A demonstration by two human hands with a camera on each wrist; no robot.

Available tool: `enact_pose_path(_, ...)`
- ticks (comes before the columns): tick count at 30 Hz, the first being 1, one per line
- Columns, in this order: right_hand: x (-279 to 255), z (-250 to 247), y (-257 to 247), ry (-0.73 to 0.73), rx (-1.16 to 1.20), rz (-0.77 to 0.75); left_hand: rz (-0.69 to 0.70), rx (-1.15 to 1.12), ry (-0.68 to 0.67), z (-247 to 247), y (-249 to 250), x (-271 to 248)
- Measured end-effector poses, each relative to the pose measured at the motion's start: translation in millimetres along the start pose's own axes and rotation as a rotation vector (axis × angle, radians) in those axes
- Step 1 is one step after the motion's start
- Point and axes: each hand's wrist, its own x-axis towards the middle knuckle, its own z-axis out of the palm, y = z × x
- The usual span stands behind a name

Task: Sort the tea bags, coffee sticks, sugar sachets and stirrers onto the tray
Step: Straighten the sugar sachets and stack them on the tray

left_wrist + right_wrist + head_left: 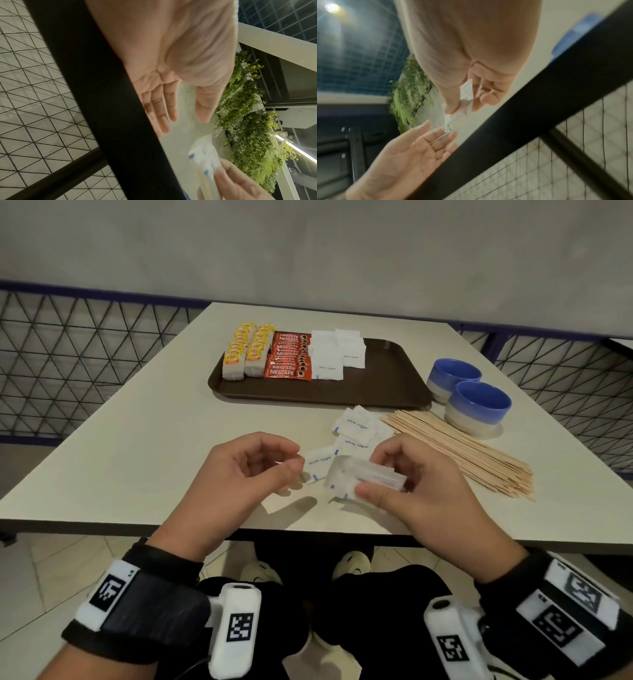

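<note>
two bowls (469, 395), one tray (376, 392)

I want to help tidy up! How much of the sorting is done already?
Done: tea bags, coffee sticks and some sugar sachets sit in rows on the tray. In hand: the right hand holds a bundle of sachets; the left hand is open. Left: loose sachets and all the stirrers on the table.

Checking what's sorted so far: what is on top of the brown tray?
On the brown tray: tea bags at left, then red coffee sticks, then white sugar sachets. Its right part is bare. No stirrers there. How many lie stacked underneath is hidden.
</note>
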Motion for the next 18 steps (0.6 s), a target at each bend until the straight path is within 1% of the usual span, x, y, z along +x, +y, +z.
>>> enact_pose_path(2, 7.0, 15.1, -0.9, -0.002, 0.215, -0.02, -0.008, 0.0, -0.043, -0.9, 0.9, -1.0)
enact_pose_path(5, 18.0, 37.4, -1.3, 0.013, 0.374, 0.009, -0.04, 0.008, -0.056, -3.9, 1.8, -0.4)
enact_pose_path(9, 24.5, 51.0, -0.3, 0.022, 0.411, 0.064, -0.061, 0.01, -0.052, -6.6, 0.6, 2.0)
enact_pose_path(14, 23.3, 45.7, 4.2, 0.015, 0.491, 0.115, -0.112, -0.089, -0.001, -5.8, -0.1, 5.5)
enact_pose_path(18, 22.2, 42.9, 9.0, 0.008, 0.552, 0.117, -0.134, -0.119, -0.01, -5.6, 0.9, 4.4)
